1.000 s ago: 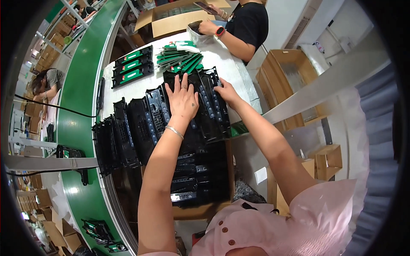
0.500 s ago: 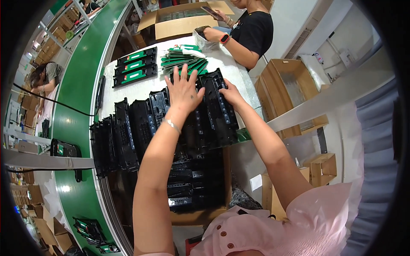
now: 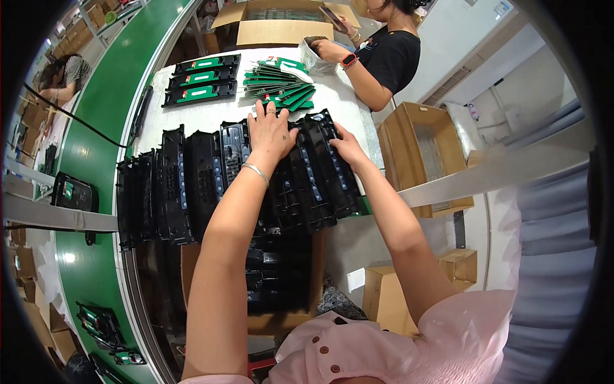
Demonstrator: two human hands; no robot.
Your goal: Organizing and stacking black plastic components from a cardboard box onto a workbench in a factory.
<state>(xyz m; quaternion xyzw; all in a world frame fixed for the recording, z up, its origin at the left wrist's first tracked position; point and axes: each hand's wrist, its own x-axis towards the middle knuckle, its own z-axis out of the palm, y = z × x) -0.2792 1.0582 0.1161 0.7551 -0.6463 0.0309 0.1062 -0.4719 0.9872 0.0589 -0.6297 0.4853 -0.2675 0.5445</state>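
Two hands — left hand (image 3: 272, 131) flat, right hand (image 3: 345, 146) gripping — on black plastic housings (image 3: 307, 173) below green-labelled boards (image 3: 278, 83).

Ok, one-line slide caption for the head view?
Both hands, left hand and right hand, press on a row of black plastic housings on a white table.

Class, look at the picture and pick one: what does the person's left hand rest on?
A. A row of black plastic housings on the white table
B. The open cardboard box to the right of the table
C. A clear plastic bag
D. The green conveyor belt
A: the left hand lies flat, fingers spread, on the black plastic housings lined up on the white table, away from belt, box and bag.
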